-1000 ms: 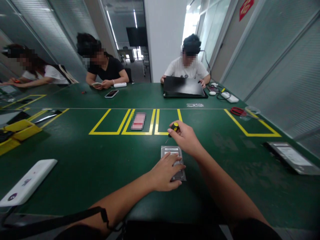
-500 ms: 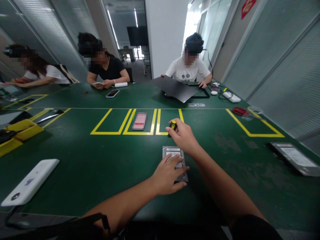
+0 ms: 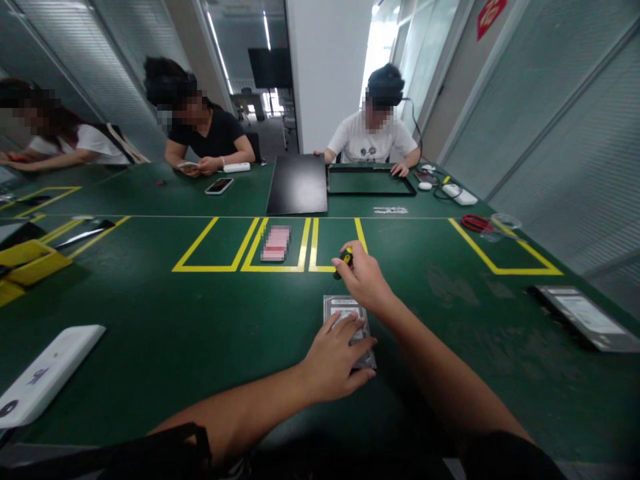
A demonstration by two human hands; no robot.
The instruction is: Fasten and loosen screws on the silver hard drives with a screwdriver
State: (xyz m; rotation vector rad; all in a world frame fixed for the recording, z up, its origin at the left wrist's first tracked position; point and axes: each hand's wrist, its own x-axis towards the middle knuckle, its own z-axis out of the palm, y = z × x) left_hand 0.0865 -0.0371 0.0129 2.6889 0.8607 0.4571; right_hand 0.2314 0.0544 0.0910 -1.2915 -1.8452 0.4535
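Observation:
A silver hard drive [image 3: 339,302] with a white label lies flat on the green table in front of me. My left hand [image 3: 337,353] rests across it with the fingers spread, covering most of its label. Held in my right hand [image 3: 369,277] is a screwdriver with a yellow and black handle [image 3: 343,261]. Its thin shaft slants down toward the drive's far left corner; whether the tip touches a screw there is too small to tell.
A larger drive [image 3: 585,317] lies at the right, a white power bank [image 3: 53,373] at the left. Yellow tape [image 3: 207,269] marks boxes on the table, one holding a pink object [image 3: 275,244]. Beyond are red-handled tool [image 3: 475,224], yellow bins [image 3: 37,260] and several people.
The view has shifted slightly. Across the table, a person has lowered a dark panel onto the tabletop, left of a black frame. My hands keep nearly the same pose; the screwdriver leans a little more.

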